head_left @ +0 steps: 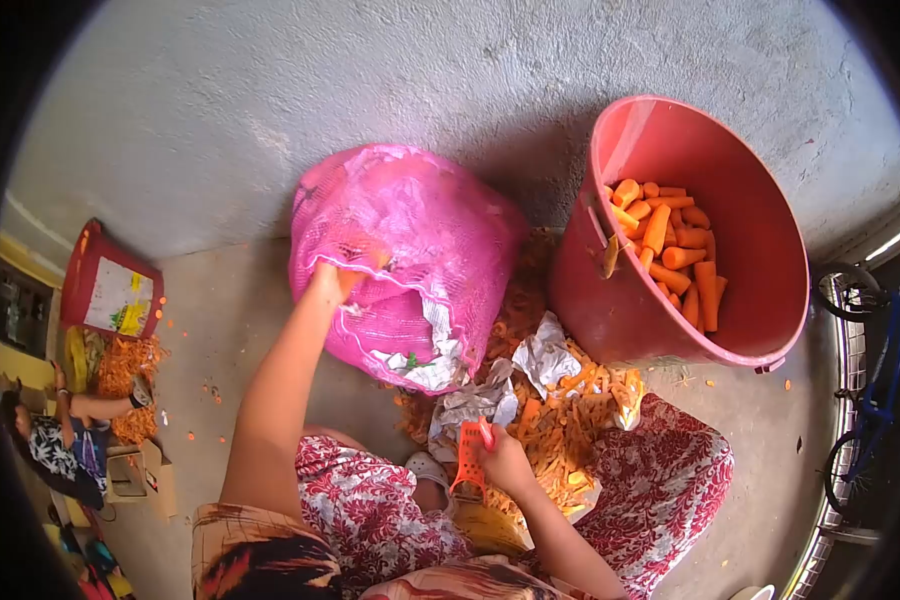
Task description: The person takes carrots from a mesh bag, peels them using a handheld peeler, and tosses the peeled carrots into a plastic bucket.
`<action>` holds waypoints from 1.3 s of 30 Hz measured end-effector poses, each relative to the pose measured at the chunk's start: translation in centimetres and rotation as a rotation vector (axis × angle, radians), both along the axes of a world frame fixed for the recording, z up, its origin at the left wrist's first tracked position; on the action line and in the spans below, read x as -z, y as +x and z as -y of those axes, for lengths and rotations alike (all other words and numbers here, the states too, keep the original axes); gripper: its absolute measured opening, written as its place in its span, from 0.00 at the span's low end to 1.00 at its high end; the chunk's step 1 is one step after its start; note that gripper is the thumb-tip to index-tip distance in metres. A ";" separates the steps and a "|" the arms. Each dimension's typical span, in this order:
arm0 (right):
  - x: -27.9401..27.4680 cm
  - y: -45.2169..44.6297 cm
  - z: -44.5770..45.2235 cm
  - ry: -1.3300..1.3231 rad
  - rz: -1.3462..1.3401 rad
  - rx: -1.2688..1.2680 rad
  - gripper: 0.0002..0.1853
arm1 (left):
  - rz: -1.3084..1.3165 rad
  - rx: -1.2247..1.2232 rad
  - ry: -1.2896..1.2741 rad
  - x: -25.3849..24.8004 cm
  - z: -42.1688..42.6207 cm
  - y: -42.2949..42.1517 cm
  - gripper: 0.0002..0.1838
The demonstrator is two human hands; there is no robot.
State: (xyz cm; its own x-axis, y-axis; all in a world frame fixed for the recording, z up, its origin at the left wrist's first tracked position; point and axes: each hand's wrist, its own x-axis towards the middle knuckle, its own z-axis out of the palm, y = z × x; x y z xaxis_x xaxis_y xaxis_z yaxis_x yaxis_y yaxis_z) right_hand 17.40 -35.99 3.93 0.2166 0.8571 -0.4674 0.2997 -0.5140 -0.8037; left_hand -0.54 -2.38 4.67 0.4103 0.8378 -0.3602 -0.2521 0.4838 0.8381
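Note:
My left hand reaches into the mouth of a pink mesh sack; its fingers are hidden by the mesh, and something orange shows beside them. White paper and a bit of green lie at the sack's opening. In my right hand is an orange peeler, held above a heap of carrot peelings between my legs. Crumpled paper rests on the heap. Right of the sack, a large red bucket leans and holds several peeled carrots.
A grey wall stands behind the sack and bucket. At far left, another person sits near a red bucket, more peelings and a cardboard box. A blue bicycle is at far right.

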 end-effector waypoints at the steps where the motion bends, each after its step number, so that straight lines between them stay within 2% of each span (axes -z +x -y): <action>1: 0.6 -0.1 0.0 0.032 -0.048 0.021 0.13 | 0.047 -0.043 -0.090 -0.9 1.2 0.4 0.23; 2: 1.2 -0.2 0.1 0.061 -0.096 0.042 0.13 | 0.096 -0.085 -0.183 -1.5 2.3 0.3 0.22; 3: 1.3 -0.2 0.3 0.085 -0.144 0.063 0.13 | 0.016 -0.053 -0.263 -0.5 2.8 0.0 0.23; 5: -1.1 0.0 0.2 0.092 -0.100 0.056 0.13 | -0.153 0.027 -0.250 1.8 3.9 -0.7 0.27; 7: -1.7 0.1 0.3 0.112 -0.065 0.030 0.13 | -0.279 -0.171 -0.248 2.4 7.0 -0.9 0.32; 8: -2.3 0.3 0.6 0.102 -0.101 0.035 0.14 | -0.407 -0.393 -0.328 2.3 8.8 0.2 0.34; 11: -2.6 0.8 1.6 0.242 0.003 0.090 0.12 | -0.292 -0.339 -0.302 3.8 11.2 0.1 0.31; 12: -2.9 1.0 1.9 0.266 -0.029 0.106 0.11 | -0.178 -0.482 -0.319 1.9 13.0 1.3 0.21; 15: -1.6 1.7 2.8 0.269 -0.165 0.172 0.13 | 0.419 0.100 -0.261 5.4 15.4 0.7 0.20; 16: -2.2 1.8 3.2 0.315 -0.181 0.225 0.10 | 0.117 -0.128 -0.382 1.0 18.1 3.4 0.18; 17: -4.4 2.0 3.4 0.314 -0.167 0.262 0.08 | 0.080 0.162 -0.376 -0.3 19.0 3.7 0.18; 19: -2.0 3.2 3.9 0.509 -0.204 0.404 0.07 | 0.190 0.288 -0.486 -3.4 21.9 5.7 0.20; 21: -5.5 3.6 4.5 0.641 -0.309 0.741 0.08 | 0.255 0.406 -0.503 -5.3 24.6 7.3 0.21; 23: -10.4 4.2 5.6 0.682 -0.309 0.906 0.08 | 0.215 0.354 -0.486 -8.5 27.8 8.6 0.19; 25: -11.6 5.4 6.1 0.821 -0.298 0.930 0.08 | 0.352 0.407 -0.576 -10.1 30.7 9.2 0.20; 26: -12.7 5.4 6.6 0.877 -0.270 0.931 0.08 | 0.383 0.455 -0.534 -10.4 32.0 9.3 0.20; 27: -13.7 5.2 7.2 0.890 -0.292 0.913 0.08 | 0.427 0.396 -0.568 -12.0 33.9 9.5 0.20; 29: -15.0 4.5 8.1 0.917 -0.340 0.871 0.09 | 0.589 0.424 -0.616 -9.8 35.4 9.4 0.20; 30: -15.3 4.2 8.7 0.818 -0.281 0.818 0.10 | 0.556 0.387 -0.592 -10.6 36.3 9.9 0.19; 32: -15.3 2.9 8.8 0.885 -0.290 0.765 0.09 | 0.492 0.312 -0.547 -12.9 38.0 11.0 0.18; 36: -15.6 2.0 9.8 0.855 -0.107 0.641 0.08 | 0.554 0.268 -0.484 -12.3 38.8 10.6 0.16; 39: -14.9 2.1 9.9 0.853 -0.051 0.607 0.08 | 0.682 0.344 -0.527 -11.1 38.7 10.1 0.16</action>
State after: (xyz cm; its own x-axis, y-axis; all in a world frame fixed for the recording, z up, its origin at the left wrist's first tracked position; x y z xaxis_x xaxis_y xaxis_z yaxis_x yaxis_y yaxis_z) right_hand 19.52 -45.91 18.84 0.7179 0.6604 0.2202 0.1367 0.1764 -0.9748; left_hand 9.52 -41.10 15.78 0.8691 0.4275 -0.2488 -0.3818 0.8996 0.2121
